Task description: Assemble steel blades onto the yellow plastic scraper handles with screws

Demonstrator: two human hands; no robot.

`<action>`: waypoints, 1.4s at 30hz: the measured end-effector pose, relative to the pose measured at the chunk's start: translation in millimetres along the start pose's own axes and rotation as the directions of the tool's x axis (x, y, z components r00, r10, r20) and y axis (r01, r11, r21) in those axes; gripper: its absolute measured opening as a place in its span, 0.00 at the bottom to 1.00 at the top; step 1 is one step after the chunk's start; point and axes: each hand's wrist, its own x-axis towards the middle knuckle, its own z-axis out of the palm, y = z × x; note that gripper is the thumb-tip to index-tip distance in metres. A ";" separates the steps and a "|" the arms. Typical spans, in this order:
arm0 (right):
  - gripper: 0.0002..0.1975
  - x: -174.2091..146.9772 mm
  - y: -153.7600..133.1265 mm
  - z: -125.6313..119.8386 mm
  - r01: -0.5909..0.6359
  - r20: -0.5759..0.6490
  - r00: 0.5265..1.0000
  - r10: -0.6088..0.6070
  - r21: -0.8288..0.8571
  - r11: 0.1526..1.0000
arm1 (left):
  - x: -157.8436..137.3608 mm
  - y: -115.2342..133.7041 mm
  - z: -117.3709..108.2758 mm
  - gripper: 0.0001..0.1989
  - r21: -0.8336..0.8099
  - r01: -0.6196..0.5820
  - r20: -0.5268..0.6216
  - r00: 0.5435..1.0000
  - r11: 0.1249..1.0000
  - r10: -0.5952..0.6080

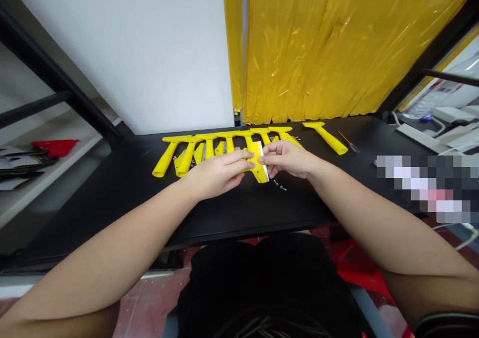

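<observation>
From where I stand, the left hand (pixel 220 172) grips a yellow plate (pixel 261 173) over the black bench (pixel 239 216), the right hand (pixel 287 157) pinching the white strip (pixel 267 172) along its edge, with small screws (pixel 283 188) lying near and yellow handles (pixel 209 146) lined up beyond.

Bears, on a smooth black tabletop (pixel 239 213), a row of yellow handles (pixel 229 141) along the far side, with smaller yellow pieces (pixel 219 150) lying among them; also carries a separate yellow handle (pixel 333 140) off to the right, a screwdriver (pixel 352 145) just beside it, and small metal screws (pixel 283 188) nearer the front edge
</observation>
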 end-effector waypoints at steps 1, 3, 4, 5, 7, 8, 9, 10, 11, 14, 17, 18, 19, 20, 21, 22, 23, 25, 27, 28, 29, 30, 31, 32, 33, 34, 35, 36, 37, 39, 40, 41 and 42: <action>0.24 -0.1 0.6 0.4 0.004 0.000 1.000 -0.004 -0.007 1.000 | -0.1 0.7 -0.3 0.15 0.006 0.006 0.005 1.000 1.000 -0.006; 0.24 0.0 1.8 1.2 0.011 0.004 1.000 -0.011 -0.023 1.000 | -0.3 1.6 -0.4 0.15 0.017 0.018 0.017 1.000 1.000 -0.019; 0.24 0.1 2.2 1.4 0.015 0.007 1.000 -0.015 -0.033 0.999 | -0.5 1.7 0.0 0.15 0.023 0.020 0.022 1.000 1.000 -0.020; 0.24 0.2 2.4 1.4 0.021 0.011 1.000 -0.020 -0.046 0.999 | -0.7 1.6 0.6 0.15 0.030 0.019 0.024 1.000 0.999 -0.019; 0.24 0.5 2.6 0.9 0.037 0.013 0.999 -0.036 -0.071 0.997 | -0.9 0.9 2.0 0.16 0.049 0.010 0.019 1.000 0.999 -0.011; 0.24 0.8 2.7 0.6 0.046 0.009 0.999 -0.045 -0.079 0.996 | -0.9 0.5 2.6 0.16 0.060 0.001 0.012 1.000 0.998 -0.002; 0.24 1.1 2.8 0.4 0.053 0.005 0.999 -0.053 -0.084 0.995 | -0.8 0.1 2.9 0.16 0.070 -0.011 0.005 1.000 0.997 0.010; 0.24 1.5 3.0 0.3 0.059 0.002 0.998 -0.059 -0.087 0.994 | -0.6 -0.1 3.0 0.16 0.079 -0.022 -0.004 1.000 0.997 0.023; 0.24 1.9 3.2 0.3 0.062 0.001 0.998 -0.062 -0.093 0.994 | -0.4 -0.2 2.9 0.16 0.085 -0.034 -0.011 0.999 0.996 0.035; 0.25 2.3 2.7 0.3 0.053 0.008 0.999 -0.052 -0.131 0.990 | 0.3 0.4 1.5 0.15 0.072 -0.059 -0.013 0.998 0.996 0.060; 0.23 -2.0 -2.8 -4.9 0.059 0.012 0.998 -0.057 -0.217 0.974 | 0.9 2.0 0.1 0.14 0.046 -0.056 -0.006 0.998 0.997 0.057; 0.21 -5.2 -5.9 -8.6 0.063 0.012 0.998 -0.062 -0.268 0.961 | 1.0 2.4 -0.2 0.14 0.042 -0.055 -0.006 0.998 0.998 0.055; 0.19 -9.1 -9.4 -13.2 0.059 0.020 0.998 -0.056 -0.334 0.941 | 1.0 2.7 -0.5 0.14 0.039 -0.054 -0.006 0.998 0.998 0.055; 0.18 -13.5 -13.1 -18.4 0.041 0.039 0.999 -0.028 -0.411 0.911 | 0.9 2.9 -0.7 0.14 0.036 -0.056 -0.005 0.998 0.998 0.056; 0.16 -18.1 -16.6 -23.7 0.012 0.067 0.997 0.024 -0.493 0.870 | 0.7 3.0 -0.9 0.14 0.031 -0.059 -0.003 0.998 0.998 0.059; 0.14 -22.4 -19.6 -28.6 -0.029 0.101 0.989 0.106 -0.576 0.817 | 0.4 2.9 -1.0 0.14 0.028 -0.061 0.001 0.998 0.998 0.061; 0.13 -26.0 -21.9 -32.5 -0.066 0.120 0.975 0.188 -0.651 0.756 | 0.1 2.9 -1.1 0.14 0.025 -0.062 0.006 0.998 0.998 0.062; 0.11 -30.2 -24.1 -36.2 -0.112 0.114 0.947 0.301 -0.759 0.642 | -0.6 2.9 -1.5 0.14 0.023 -0.056 0.022 0.998 0.998 0.056; 0.11 -30.1 -23.7 -34.2 -0.123 0.085 0.943 0.323 -0.812 0.571 | -1.0 3.5 -2.2 0.14 0.027 -0.041 0.043 0.998 0.999 0.040; 0.11 -28.9 -22.9 -31.7 -0.121 0.072 0.946 0.317 -0.828 0.548 | -0.9 3.9 -2.7 0.14 0.031 -0.035 0.053 0.998 0.999 0.034; 0.12 -27.4 -22.1 -28.7 -0.114 0.062 0.950 0.306 -0.842 0.527 | -0.7 4.3 -3.2 0.14 0.034 -0.033 0.062 0.998 0.999 0.030; 0.11 -25.8 -21.3 -25.6 -0.106 0.054 0.955 0.292 -0.856 0.506 | -0.5 4.8 -3.6 0.14 0.039 -0.032 0.069 0.997 0.999 0.029; 0.11 -24.4 -20.7 -22.7 -0.100 0.044 0.960 0.276 -0.868 0.486 | -0.2 5.2 -4.0 0.14 0.045 -0.034 0.074 0.997 0.998 0.030; 0.10 -23.3 -20.3 -20.3 -0.095 0.037 0.964 0.262 -0.876 0.472 | 0.1 5.5 -4.3 0.14 0.052 -0.036 0.077 0.997 0.998 0.032; 0.09 -22.7 -20.2 -18.3 -0.092 0.032 0.967 0.251 -0.879 0.467 | 0.3 5.8 -4.4 0.14 0.057 -0.038 0.079 0.996 0.998 0.034; 0.08 -22.4 -20.3 -16.8 -0.092 0.030 0.968 0.248 -0.879 0.467 | 0.5 6.1 -4.5 0.14 0.060 -0.040 0.081 0.996 0.997 0.035; 0.07 -22.4 -20.6 -15.7 -0.096 0.027 0.968 0.249 -0.878 0.469 | 0.6 6.2 -4.5 0.14 0.062 -0.040 0.084 0.996 0.997 0.035; 0.06 -22.5 -21.1 -15.0 -0.099 0.024 0.967 0.252 -0.879 0.467 | 0.6 6.4 -4.4 0.14 0.060 -0.041 0.088 0.995 0.997 0.036; 0.06 -22.8 -21.6 -14.6 -0.098 0.024 0.967 0.252 -0.882 0.461 | 0.5 6.4 -4.4 0.14 0.058 -0.042 0.092 0.995 0.997 0.037; 0.05 -23.5 -22.7 -14.8 -0.080 0.031 0.969 0.245 -0.898 0.432 | 0.3 6.4 -4.2 0.14 0.055 -0.038 0.101 0.994 0.998 0.032; 0.05 -23.9 -23.2 -15.5 -0.068 0.039 0.969 0.242 -0.907 0.415 | 0.0 6.3 -4.1 0.14 0.053 -0.034 0.102 0.994 0.998 0.028; 0.05 -24.3 -23.8 -16.7 -0.054 0.048 0.970 0.238 -0.913 0.403 | -0.2 6.2 -4.0 0.14 0.050 -0.030 0.104 0.994 0.998 0.025; 0.05 -24.9 -24.3 -18.3 -0.040 0.058 0.971 0.230 -0.916 0.400 | -0.5 6.1 -3.9 0.14 0.047 -0.028 0.105 0.994 0.999 0.023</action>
